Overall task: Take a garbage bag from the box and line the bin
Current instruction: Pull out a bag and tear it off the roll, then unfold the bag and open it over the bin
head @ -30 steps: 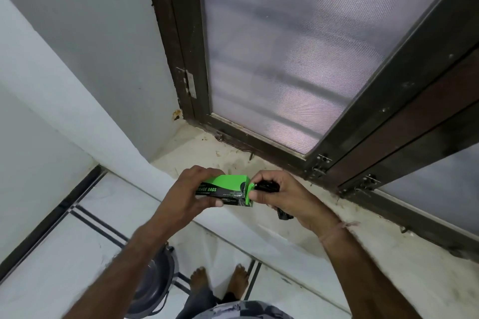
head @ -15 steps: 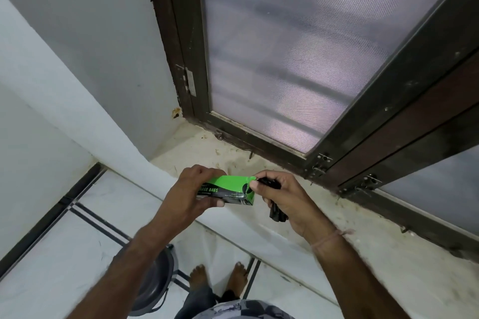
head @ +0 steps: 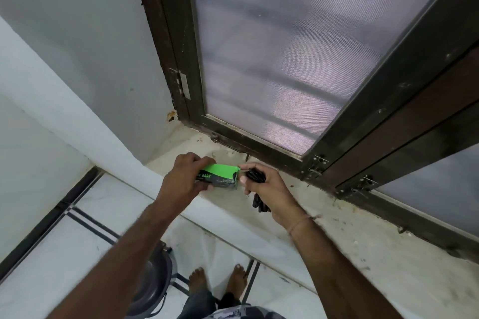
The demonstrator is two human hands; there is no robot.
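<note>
One green box (head: 220,175), one black garbage bag (head: 256,178), one grey bin (head: 153,287), two hands (head: 181,182) (head: 270,190), two bare feet (head: 198,280) (head: 237,280).

A dark brown wooden window frame (head: 168,33) with a grey mesh screen (head: 285,46) is seen across the upper right. A dusty beige stone sill (head: 363,254) is spread below it, and white floor tiles with dark stripes (head: 51,267) are laid at the lower left.

The tiled floor (head: 77,241) carries the grey bin (head: 150,290) and two bare feet (head: 198,280).
</note>
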